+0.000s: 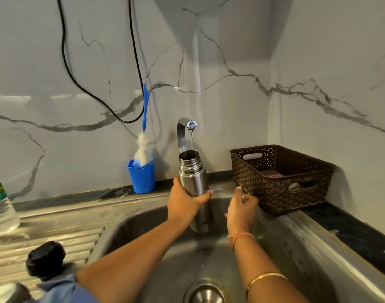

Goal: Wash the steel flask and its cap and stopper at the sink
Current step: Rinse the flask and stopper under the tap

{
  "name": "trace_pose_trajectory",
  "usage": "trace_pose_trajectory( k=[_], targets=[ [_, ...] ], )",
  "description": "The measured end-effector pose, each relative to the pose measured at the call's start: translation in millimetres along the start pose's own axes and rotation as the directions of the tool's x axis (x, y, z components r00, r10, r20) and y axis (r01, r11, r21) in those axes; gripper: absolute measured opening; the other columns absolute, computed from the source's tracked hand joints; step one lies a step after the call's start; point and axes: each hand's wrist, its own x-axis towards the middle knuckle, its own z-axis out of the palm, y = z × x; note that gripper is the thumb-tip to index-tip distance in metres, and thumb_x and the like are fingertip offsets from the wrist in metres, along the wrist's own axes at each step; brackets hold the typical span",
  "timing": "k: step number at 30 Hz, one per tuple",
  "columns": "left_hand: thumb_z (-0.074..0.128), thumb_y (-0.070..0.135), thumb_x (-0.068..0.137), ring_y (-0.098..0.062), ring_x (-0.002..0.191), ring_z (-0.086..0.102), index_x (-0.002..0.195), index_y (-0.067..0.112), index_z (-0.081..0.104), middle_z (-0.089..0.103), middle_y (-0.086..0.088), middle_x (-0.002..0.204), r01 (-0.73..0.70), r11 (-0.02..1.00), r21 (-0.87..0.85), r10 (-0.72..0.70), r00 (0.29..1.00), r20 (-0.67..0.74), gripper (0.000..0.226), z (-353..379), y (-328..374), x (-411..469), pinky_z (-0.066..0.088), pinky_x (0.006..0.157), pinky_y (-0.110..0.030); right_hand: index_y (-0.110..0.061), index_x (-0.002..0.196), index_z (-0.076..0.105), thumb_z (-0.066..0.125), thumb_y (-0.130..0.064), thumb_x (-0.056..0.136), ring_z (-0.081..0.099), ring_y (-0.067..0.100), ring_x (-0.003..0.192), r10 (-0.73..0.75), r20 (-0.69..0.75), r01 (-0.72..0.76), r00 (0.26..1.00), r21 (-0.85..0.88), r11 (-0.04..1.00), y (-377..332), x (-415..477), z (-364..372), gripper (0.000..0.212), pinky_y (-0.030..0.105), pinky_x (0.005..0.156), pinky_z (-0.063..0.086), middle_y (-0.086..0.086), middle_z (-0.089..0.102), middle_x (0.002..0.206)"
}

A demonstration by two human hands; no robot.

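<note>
The black stopper (45, 260) lies on the drainboard (56, 235) by the left elbow. The left hand (185, 202) clamps the steel flask (192, 173) upright, mouth just under the tap (187, 124). The right hand (240, 212) is just beside the flask, whether holding anything cannot be told.

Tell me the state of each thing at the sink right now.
tap: running a thin trickle.
steel flask: uncapped, held mouth-up under the tap.
left hand: grips the flask.
right hand: at the sink rim; grip unclear.
black stopper: off, on the drainboard.
bottle brush: standing in its blue holder.
</note>
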Motion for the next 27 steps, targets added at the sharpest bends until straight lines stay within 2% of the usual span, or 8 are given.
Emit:
trace_pose_trajectory(
  k=[4,8,12,14,17,19,22,27],
  targets=[
    [0.084,0.042,0.063,-0.021,0.110,0.057,0.131,0.020,0.038,0.057,-0.003,0.124,0.188,0.970,0.155,-0.213,0.963,0.164,0.085,1.8,-9.9,-6.2,0.050,0.093,-0.038,-0.009,0.116,0.047,0.048,-0.043,0.092,0.059,0.031,0.089,-0.006,0.001,0.006,1.000,-0.016,1.000,-0.4,-0.8,-1.0,0.041,0.056,0.079,0.052,0.008,0.058,0.099],
    [0.084,0.041,0.064,-0.020,0.113,0.056,0.130,0.021,0.038,0.056,-0.001,0.125,0.115,0.983,0.142,-0.131,0.985,0.114,0.082,4.4,-6.5,-7.7,0.050,0.092,-0.035,-0.009,0.117,0.047,0.047,-0.042,0.093,0.057,0.029,0.087,-0.016,0.004,0.016,1.000,-0.017,1.000,-1.3,-0.1,-1.9,0.041,0.055,0.079,0.053,0.008,0.056,0.099],
    [0.084,0.042,0.064,-0.022,0.112,0.057,0.131,0.017,0.037,0.056,-0.004,0.125,0.077,0.997,0.005,-0.077,0.997,-0.025,0.085,3.6,18.2,9.8,0.050,0.092,-0.038,-0.008,0.116,0.047,0.047,-0.040,0.094,0.053,0.026,0.084,-0.008,0.003,0.008,1.000,-0.001,1.000,-1.8,1.4,-2.1,0.039,0.056,0.081,0.052,0.006,0.052,0.097],
    [0.084,0.042,0.064,-0.023,0.113,0.056,0.132,0.017,0.036,0.056,-0.005,0.126,0.108,0.994,0.008,-0.108,0.994,0.007,0.086,5.1,19.2,10.6,0.050,0.094,-0.041,-0.008,0.116,0.046,0.047,-0.040,0.094,0.053,0.026,0.085,-0.006,-0.003,0.006,1.000,0.011,1.000,-2.2,1.0,-2.5,0.039,0.056,0.081,0.051,0.006,0.052,0.097],
    [0.083,0.042,0.065,-0.023,0.112,0.057,0.134,0.017,0.036,0.056,-0.005,0.127,0.191,0.965,0.177,-0.220,0.962,0.160,0.086,9.7,1.7,-6.0,0.051,0.091,-0.036,-0.010,0.116,0.046,0.047,-0.042,0.093,0.055,0.027,0.086,-0.014,0.000,0.014,1.000,0.008,1.000,-1.7,-0.4,-3.4,0.039,0.056,0.081,0.051,0.006,0.054,0.097],
    [0.082,0.042,0.067,-0.020,0.111,0.057,0.133,0.017,0.037,0.056,-0.004,0.126,0.199,0.952,0.233,-0.246,0.950,0.194,0.083,11.7,-12.0,-21.6,0.050,0.089,-0.032,-0.010,0.115,0.045,0.046,-0.043,0.093,0.056,0.028,0.086,-0.014,0.011,0.014,1.000,0.011,1.000,-1.1,0.0,-3.7,0.039,0.056,0.080,0.052,0.006,0.054,0.096],
    [0.081,0.042,0.068,-0.021,0.112,0.057,0.132,0.017,0.037,0.055,-0.004,0.126,0.186,0.952,0.243,-0.234,0.955,0.182,0.082,10.0,-15.0,-25.0,0.049,0.089,-0.031,-0.010,0.113,0.046,0.047,-0.042,0.094,0.056,0.027,0.084,-0.013,0.018,0.013,1.000,0.015,1.000,-3.0,-1.1,-3.7,0.037,0.056,0.080,0.052,0.006,0.055,0.096],
    [0.084,0.040,0.064,-0.019,0.112,0.056,0.132,0.018,0.037,0.056,-0.001,0.125,0.068,0.995,0.072,-0.071,0.997,0.040,0.085,1.8,13.7,5.0,0.049,0.091,-0.034,-0.009,0.117,0.047,0.047,-0.043,0.093,0.057,0.032,0.090,-0.008,-0.011,0.008,1.000,-0.004,1.000,-4.8,-1.3,-2.8,0.041,0.056,0.081,0.051,0.014,0.060,0.108]
  ],
)
